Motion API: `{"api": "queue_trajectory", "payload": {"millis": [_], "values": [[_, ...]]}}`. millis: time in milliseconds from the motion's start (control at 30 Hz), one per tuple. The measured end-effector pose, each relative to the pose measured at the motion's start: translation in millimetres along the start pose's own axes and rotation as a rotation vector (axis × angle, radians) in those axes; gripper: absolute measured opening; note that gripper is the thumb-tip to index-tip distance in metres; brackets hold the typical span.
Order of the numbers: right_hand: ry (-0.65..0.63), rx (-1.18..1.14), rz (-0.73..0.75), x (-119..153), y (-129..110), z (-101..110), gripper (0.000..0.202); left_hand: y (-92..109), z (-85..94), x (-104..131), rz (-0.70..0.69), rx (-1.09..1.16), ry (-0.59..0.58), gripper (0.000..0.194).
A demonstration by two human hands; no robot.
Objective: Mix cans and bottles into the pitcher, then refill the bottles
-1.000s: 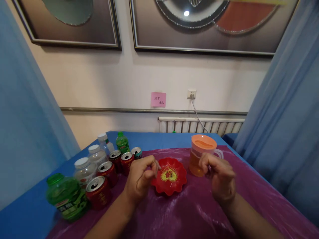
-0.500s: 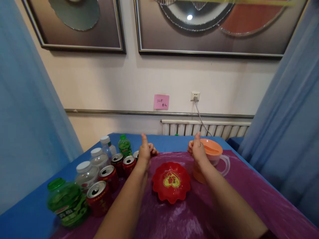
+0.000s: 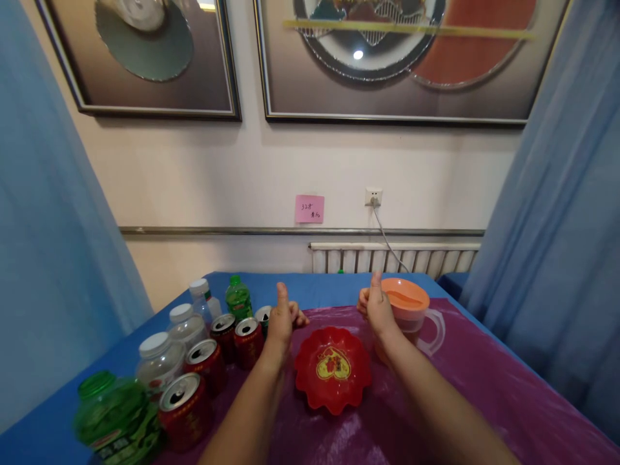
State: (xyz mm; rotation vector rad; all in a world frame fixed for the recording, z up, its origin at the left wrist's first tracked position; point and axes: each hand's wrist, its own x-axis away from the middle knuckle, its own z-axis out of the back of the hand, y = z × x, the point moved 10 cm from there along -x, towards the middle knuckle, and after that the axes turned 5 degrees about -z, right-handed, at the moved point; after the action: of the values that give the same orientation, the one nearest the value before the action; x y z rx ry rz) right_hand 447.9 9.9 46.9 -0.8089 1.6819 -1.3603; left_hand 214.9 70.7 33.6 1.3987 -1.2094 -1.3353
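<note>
My left hand [image 3: 281, 323] is raised between the cans and a red scalloped plate [image 3: 334, 371], its thumb up and its fingers loosely bent inward, with nothing in it. On the plate's other side, my right hand [image 3: 376, 310] has its thumb up, and its bent fingers hold nothing visible. Just behind and right of it stands a clear pitcher [image 3: 405, 298] with an orange lid; my hand and forearm hide part of it. The plate lies between my forearms, touched by neither, and shows a yellow heart-shaped print.
Left of my left arm stand several red cans [image 3: 186, 413], clear jars with white lids [image 3: 159, 361], a large green jar [image 3: 116, 420] and a small green bottle [image 3: 238, 298]. A purple sheet [image 3: 465, 387] covers much of the blue table. Curtains hang at both sides.
The view has tilted up slightly, so the table and its objects sit lower in the picture. Both hands keep nearly the same pose, thumbs up, beside the plate.
</note>
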Motion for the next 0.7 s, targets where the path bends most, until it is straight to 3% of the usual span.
{"api": "queue_trajectory", "payload": {"millis": [300,700], "values": [[0.004,-0.184,0.014,28.2,14.9,-1.0,0.077,13.3,2.8,14.8,-0.184,0.025,-0.03,0.078],[-0.069,-0.137,0.089,43.8,7.7,-11.2,0.073,0.9,15.1,14.6,-0.19,-0.002,-0.026,0.078]]}}
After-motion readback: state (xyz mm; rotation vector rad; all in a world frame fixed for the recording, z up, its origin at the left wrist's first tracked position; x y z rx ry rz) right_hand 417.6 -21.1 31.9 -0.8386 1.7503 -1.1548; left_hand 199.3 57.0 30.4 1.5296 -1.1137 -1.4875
